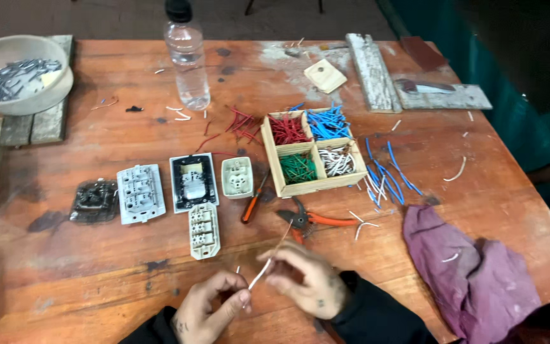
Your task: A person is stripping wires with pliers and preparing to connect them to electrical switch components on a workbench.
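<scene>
My left hand and my right hand meet near the table's front edge, both pinching a thin white wire with a bare copper end that points up toward the pliers. Just beyond my right hand lie orange-handled pliers and an orange screwdriver. A cream socket insert lies just above my left hand. Further back a wooden box holds red, blue, green and white wire pieces in separate compartments.
Socket parts lie in a row at left of centre. A plastic bottle stands at the back, a bowl of metal bits at far left. A purple cloth lies at right. Loose blue wires lie beside the box.
</scene>
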